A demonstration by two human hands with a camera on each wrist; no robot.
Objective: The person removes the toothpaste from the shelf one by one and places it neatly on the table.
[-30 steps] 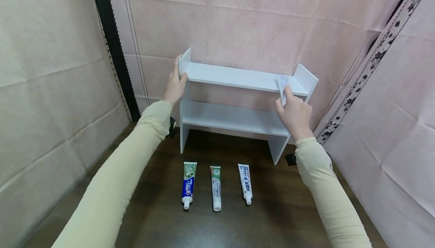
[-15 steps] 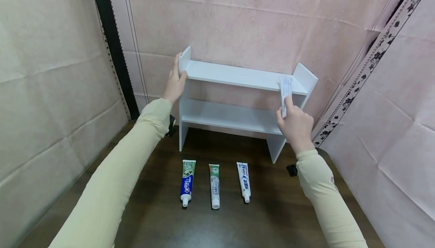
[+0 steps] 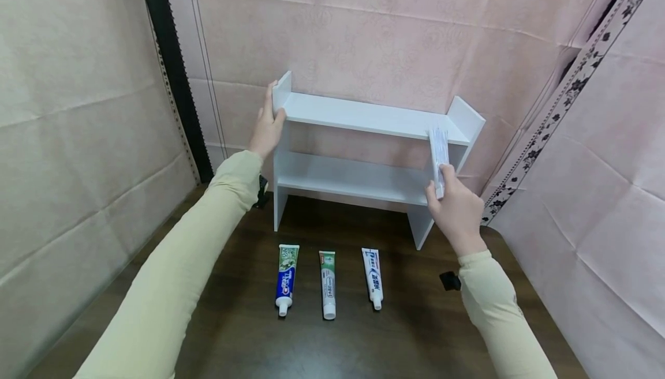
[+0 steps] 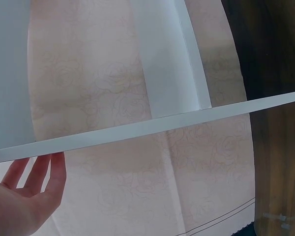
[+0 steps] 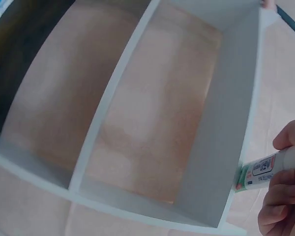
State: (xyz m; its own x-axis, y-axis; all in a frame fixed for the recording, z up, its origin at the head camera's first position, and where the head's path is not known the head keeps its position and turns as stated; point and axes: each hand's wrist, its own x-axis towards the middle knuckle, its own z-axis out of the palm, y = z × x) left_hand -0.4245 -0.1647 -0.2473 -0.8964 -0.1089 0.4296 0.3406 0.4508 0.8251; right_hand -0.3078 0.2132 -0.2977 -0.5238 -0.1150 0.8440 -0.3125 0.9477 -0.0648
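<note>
A white two-tier shelf rack point(image 3: 353, 186) stands at the back of the table. Against the outer face of its left side panel rest the fairly straight fingers of my left hand point(image 3: 267, 128); the left wrist view shows those fingers point(image 4: 56, 172) at the panel. My right hand point(image 3: 457, 209) pinches a toothpaste tube point(image 3: 439, 157) near its cap, in front of the rack's right end. In the right wrist view the tube's green flat end point(image 5: 242, 178) overlaps the top board's edge; whether they touch, I cannot tell.
Three more toothpaste tubes lie in a row on the dark wooden table point(image 3: 332, 350): a blue and green one point(image 3: 287, 278), a green and white one point(image 3: 328, 284), and a white and blue one point(image 3: 373, 278). Pale cloth walls point(image 3: 374, 33) enclose the back and sides.
My right hand has drawn back and down from the top shelf, bringing the toothpaste tube toward me. The left hand and the three tubes on the table stay about where they were.
</note>
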